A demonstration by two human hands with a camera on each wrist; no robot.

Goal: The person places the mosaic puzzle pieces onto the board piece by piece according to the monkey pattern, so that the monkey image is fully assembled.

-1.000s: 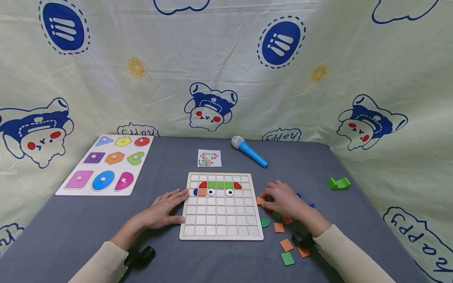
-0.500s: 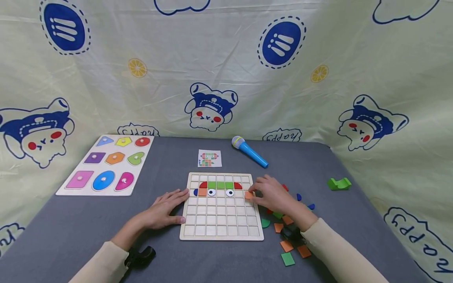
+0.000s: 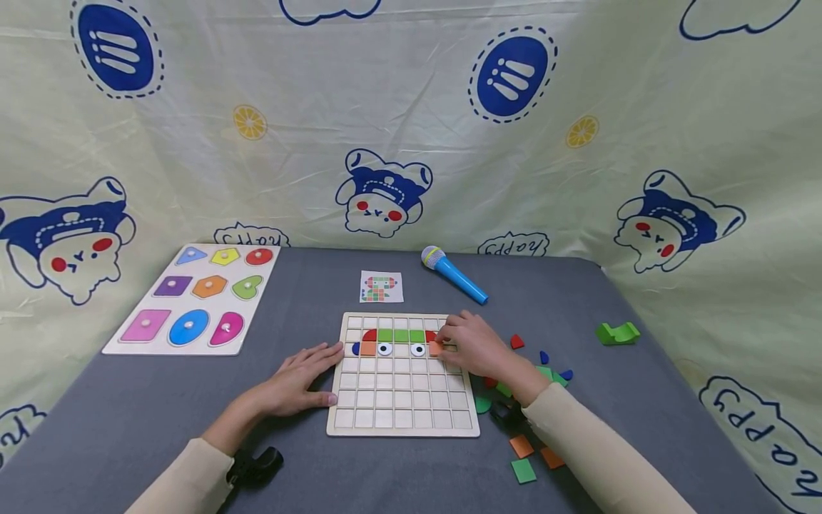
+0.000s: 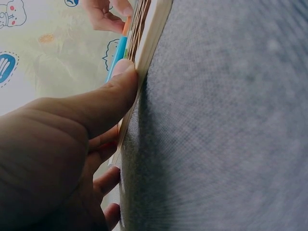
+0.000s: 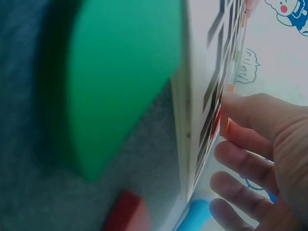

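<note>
A wooden grid board (image 3: 403, 421) lies on the table, with red and green tiles (image 3: 401, 335) in a row near its far side. Below that row sit a blue half-round piece, an orange tile (image 3: 367, 348) and two eye tiles (image 3: 417, 350). Between thumb and forefinger my right hand (image 3: 475, 346) pinches an orange square tile (image 5: 224, 122), held at the grid beside the right eye tile; its exact seating is unclear. My left hand (image 3: 292, 382) rests against the board's left edge, fingers extended, with the thumb (image 4: 118, 89) touching the near part of that edge.
Loose green, orange, red and blue pieces (image 3: 523, 471) are scattered right of the board, partly under my right forearm. A small pattern card (image 3: 382, 287) and a blue toy microphone (image 3: 459, 278) lie beyond it. A shape puzzle (image 3: 193, 300) is at left, a green block (image 3: 618, 333) at far right.
My right hand has carried the orange tile leftward from the loose pieces onto the board, up to the right eye tile. The left hand has stayed at the board's edge.
</note>
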